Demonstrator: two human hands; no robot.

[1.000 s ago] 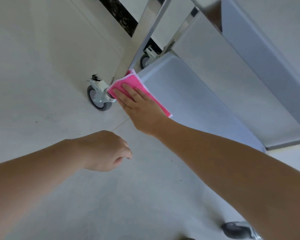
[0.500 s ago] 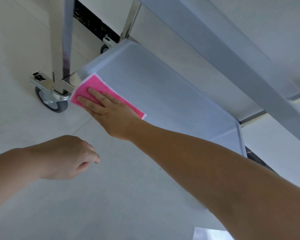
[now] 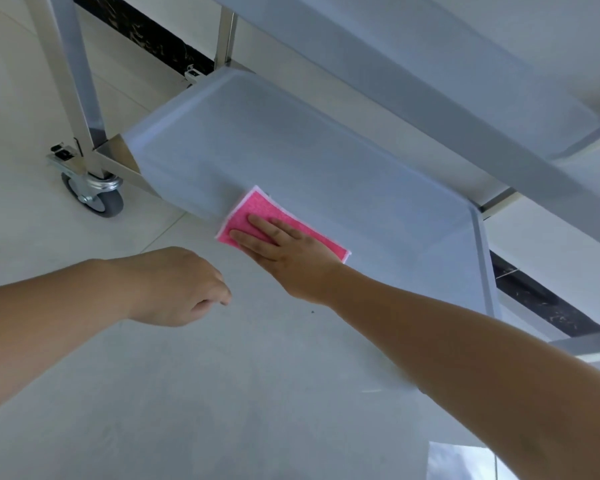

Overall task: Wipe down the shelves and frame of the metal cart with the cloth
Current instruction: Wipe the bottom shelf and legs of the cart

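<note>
The cloth (image 3: 257, 220), pink with a pale border, lies flat on the near edge of the metal cart's (image 3: 430, 109) bottom shelf (image 3: 291, 154). It is an oblong whose long axis runs along that edge, from its upper-left corner down toward the lower right, where the far end shows past the wrist. Its near long side sits at the shelf's front lip, over the pale floor (image 3: 222, 393).

The right hand (image 3: 288, 251) presses down on the cloth with the palm flat and the fingers (image 3: 260, 226) stretched out straight, close together, pointing up-left along the cloth's length. Nothing is gripped; the hand only bears on the cloth from above, and the forearm reaches in from the lower right.

The left hand (image 3: 174, 285) hangs over the floor in front of the shelf, apart from the cloth and the cart. Its fingers are curled loosely inward in a half-closed fist, and it holds nothing that can be seen.

At the shelf's left corner an upright post (image 3: 73, 71) of the frame comes down to a grey caster wheel (image 3: 99, 197) on the floor. A higher shelf (image 3: 413, 60) crosses the upper right, above the bottom one.
</note>
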